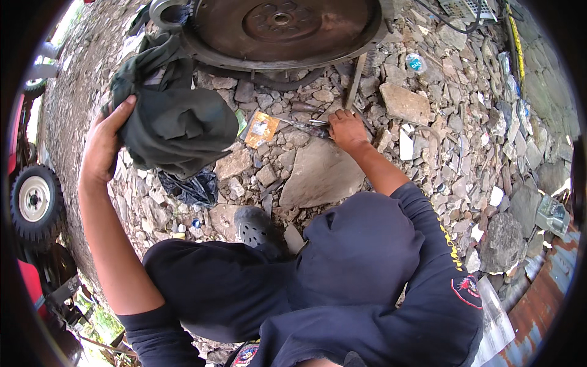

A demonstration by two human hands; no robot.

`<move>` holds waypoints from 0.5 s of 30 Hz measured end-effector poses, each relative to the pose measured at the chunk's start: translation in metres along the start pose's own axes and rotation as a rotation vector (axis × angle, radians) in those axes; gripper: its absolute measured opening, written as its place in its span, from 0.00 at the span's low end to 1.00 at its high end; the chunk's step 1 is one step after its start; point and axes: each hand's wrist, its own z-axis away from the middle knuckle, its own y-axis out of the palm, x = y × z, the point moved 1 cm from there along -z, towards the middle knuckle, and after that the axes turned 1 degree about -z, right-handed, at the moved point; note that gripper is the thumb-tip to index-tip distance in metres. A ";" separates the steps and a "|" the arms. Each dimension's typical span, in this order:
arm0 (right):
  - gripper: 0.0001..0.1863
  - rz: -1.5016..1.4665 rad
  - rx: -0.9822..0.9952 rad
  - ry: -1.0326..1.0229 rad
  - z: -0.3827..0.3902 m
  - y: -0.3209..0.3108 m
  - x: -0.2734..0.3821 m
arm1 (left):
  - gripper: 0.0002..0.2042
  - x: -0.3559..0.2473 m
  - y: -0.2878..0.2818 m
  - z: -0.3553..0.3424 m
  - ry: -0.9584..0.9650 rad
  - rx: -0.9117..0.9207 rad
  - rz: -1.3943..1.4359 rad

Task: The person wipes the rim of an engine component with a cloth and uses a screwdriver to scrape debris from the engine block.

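On the left, my left hand (105,142) grips the edge of a dark green cloth garment (177,125), which hangs bunched above the stones. My right hand (350,130) is low over the rubble, its fingers closed on a thin shiny metal tool (317,122) whose exact kind I cannot make out. Just ahead stands a large brown metal disc like a flywheel (244,46), with a toothed rim and a hub in its middle. A wooden stick (356,79) slants from under it toward my right hand. A flat stone slab (321,174) lies close below that hand.
Loose stones cover the ground. An orange packet (262,129) and a black plastic bag (194,187) lie between the cloth and my knees. A tyred wheel (36,200) of a red machine is at far left. Rusty corrugated sheets (544,306) edge the lower right.
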 end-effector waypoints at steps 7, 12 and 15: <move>0.19 -0.332 -0.190 0.178 0.009 -0.055 -0.009 | 0.24 0.018 0.054 -0.027 -0.271 0.241 -0.803; 0.12 -0.616 -0.333 0.337 0.019 -0.083 -0.025 | 0.24 0.025 0.082 -0.045 -0.212 0.177 -0.892; 0.10 -0.785 -0.279 0.475 0.034 -0.131 -0.029 | 0.26 0.057 0.089 -0.044 -0.164 0.095 -0.802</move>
